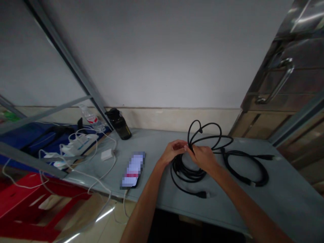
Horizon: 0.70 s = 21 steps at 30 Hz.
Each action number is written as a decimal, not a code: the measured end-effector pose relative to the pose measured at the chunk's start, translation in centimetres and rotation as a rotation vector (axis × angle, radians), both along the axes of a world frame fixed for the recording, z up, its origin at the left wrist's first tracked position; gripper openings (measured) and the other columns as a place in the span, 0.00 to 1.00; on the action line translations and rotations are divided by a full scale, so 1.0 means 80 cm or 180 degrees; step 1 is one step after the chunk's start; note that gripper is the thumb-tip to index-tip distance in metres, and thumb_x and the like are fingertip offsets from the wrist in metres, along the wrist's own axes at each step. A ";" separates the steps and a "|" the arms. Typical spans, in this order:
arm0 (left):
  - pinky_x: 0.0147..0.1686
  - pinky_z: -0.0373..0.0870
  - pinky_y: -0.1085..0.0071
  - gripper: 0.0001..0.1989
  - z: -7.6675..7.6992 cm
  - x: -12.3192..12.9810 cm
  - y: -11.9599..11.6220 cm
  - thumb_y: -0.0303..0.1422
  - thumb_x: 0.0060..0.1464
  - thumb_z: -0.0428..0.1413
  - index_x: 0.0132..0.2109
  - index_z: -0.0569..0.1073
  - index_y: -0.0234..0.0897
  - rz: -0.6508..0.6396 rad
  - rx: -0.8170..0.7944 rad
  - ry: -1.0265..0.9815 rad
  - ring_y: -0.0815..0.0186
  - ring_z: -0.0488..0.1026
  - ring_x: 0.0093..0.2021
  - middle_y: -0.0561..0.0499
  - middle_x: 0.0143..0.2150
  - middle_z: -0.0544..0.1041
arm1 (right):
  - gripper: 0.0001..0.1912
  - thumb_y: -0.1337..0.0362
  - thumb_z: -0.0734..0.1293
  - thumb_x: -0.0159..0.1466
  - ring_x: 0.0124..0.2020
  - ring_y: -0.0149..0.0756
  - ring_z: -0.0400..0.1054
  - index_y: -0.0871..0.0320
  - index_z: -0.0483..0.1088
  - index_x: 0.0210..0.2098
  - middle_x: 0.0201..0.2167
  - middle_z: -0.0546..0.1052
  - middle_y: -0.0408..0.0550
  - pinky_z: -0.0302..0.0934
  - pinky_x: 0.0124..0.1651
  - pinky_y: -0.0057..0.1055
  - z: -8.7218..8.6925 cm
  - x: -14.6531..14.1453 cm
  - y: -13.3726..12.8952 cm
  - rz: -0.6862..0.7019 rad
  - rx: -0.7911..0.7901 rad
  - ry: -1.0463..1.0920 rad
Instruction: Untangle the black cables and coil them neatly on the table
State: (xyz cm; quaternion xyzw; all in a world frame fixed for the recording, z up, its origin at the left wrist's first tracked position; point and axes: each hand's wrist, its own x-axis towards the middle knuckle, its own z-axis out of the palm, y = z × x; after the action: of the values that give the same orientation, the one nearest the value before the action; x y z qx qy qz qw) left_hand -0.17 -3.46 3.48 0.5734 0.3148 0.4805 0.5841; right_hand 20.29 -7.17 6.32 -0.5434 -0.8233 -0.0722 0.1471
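Note:
Both hands meet over the table [227, 202] on a black cable [219, 130]. My right hand [204, 157] is closed around the cable, and several loops stand up above its fingers. My left hand [173, 151] has its thumb and fingers pinched together at the same spot; its fingertips touch the cable beside the right fingertips and are partly hidden. Below the hands lies a coiled part of black cable [193, 175], with a plug [202, 194] pointing right. A second coiled black cable [264, 177] rests to the right, its connector ends showing.
A lit phone [133, 169] with a charging cord lies left of my arms. Behind it stand a dark drink bottle [118, 124] and a clear plastic bottle [92, 118]. A white power strip [81, 145], a white charger [106, 155] and a red stool [22, 199] are at left.

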 end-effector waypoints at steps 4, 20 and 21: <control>0.55 0.76 0.61 0.26 -0.010 -0.002 0.008 0.38 0.42 0.82 0.49 0.87 0.37 -0.0026 -0.0222 0.0000 0.55 0.85 0.47 0.43 0.47 0.90 | 0.33 0.49 0.52 0.85 0.41 0.52 0.86 0.62 0.83 0.50 0.39 0.88 0.63 0.63 0.39 0.36 -0.018 -0.007 0.005 0.0161 -0.0147 0.0058; 0.66 0.75 0.55 0.35 0.005 -0.037 0.012 0.66 0.64 0.61 0.54 0.86 0.38 0.0450 -0.0864 -0.0890 0.54 0.86 0.53 0.43 0.46 0.89 | 0.26 0.51 0.54 0.85 0.47 0.51 0.85 0.59 0.79 0.56 0.46 0.87 0.60 0.72 0.46 0.37 -0.023 -0.024 0.006 0.0748 -0.0443 0.0140; 0.67 0.75 0.55 0.36 0.006 -0.038 0.012 0.66 0.64 0.61 0.55 0.86 0.37 0.0432 -0.0876 -0.0984 0.54 0.86 0.54 0.42 0.47 0.89 | 0.26 0.51 0.54 0.85 0.46 0.51 0.85 0.59 0.79 0.56 0.45 0.87 0.60 0.72 0.46 0.38 -0.025 -0.024 0.007 0.0766 -0.0454 0.0099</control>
State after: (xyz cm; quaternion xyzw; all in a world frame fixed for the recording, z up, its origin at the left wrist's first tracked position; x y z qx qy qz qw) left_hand -3.23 -2.53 3.99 0.3853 0.3220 0.5534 0.6645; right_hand 18.39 -6.64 4.30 -0.4508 -0.8832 0.0131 0.1286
